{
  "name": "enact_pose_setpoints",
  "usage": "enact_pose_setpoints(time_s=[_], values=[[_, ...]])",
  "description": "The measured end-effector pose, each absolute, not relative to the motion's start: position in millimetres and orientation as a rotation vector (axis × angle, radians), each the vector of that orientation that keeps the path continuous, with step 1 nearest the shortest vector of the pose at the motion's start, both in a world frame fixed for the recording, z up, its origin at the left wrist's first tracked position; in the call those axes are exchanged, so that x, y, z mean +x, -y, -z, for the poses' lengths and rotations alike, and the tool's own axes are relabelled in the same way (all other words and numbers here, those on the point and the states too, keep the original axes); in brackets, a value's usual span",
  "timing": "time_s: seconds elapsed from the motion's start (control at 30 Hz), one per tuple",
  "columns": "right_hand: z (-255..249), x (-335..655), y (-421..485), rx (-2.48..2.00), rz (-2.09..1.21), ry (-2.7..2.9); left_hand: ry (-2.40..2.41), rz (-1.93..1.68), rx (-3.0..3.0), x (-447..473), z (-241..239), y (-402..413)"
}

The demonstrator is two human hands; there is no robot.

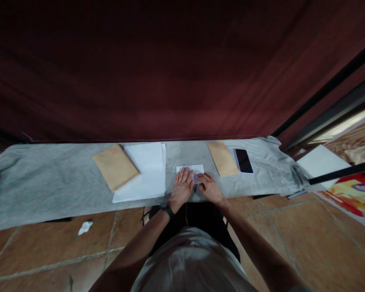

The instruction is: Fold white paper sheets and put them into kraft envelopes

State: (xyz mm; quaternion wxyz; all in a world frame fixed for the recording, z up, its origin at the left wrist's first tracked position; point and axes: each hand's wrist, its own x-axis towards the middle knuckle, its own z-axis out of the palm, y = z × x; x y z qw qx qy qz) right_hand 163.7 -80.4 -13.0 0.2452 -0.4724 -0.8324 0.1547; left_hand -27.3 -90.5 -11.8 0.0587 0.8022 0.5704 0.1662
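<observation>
A small folded white sheet of paper (200, 168) lies on the grey cloth in front of me. My left hand (183, 186) rests flat on its left part, fingers stretched out, with a dark band on the wrist. At the paper's lower right edge is my right hand (209, 187), its fingers bent and drawn together on the paper. The fingertips hide part of that edge. To the left, a stack of larger white sheets (149, 170) is partly covered by a stack of brown envelopes (115, 167). Another brown envelope (222, 159) lies to the right.
A phone (243, 161) with a dark screen lies beside the right envelope. The long narrow surface under the grey cloth (57, 182) ends at a dark red curtain (170, 81). A white scrap (85, 228) is on the tiled floor; a red and yellow printed box (357, 194) stands at right.
</observation>
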Motion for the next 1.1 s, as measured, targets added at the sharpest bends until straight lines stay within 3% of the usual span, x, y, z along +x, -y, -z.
enact_pose_setpoints(time_s=[0.17, 0.7, 1.1], values=[[7.8, 155.1, 68.3, -1.380, -0.441, 2.208, -1.725, -0.446, 2.467, -21.4, 14.2, 85.6], [29.3, 127.5, 58.9, -1.646, -0.032, 2.286, -1.759, -0.366, 2.471, -48.6, 11.1, 82.9], [32.8, 126.4, 60.2, -1.668, 0.019, 2.278, -1.332, -0.294, 2.736, -75.4, 8.6, 110.2]])
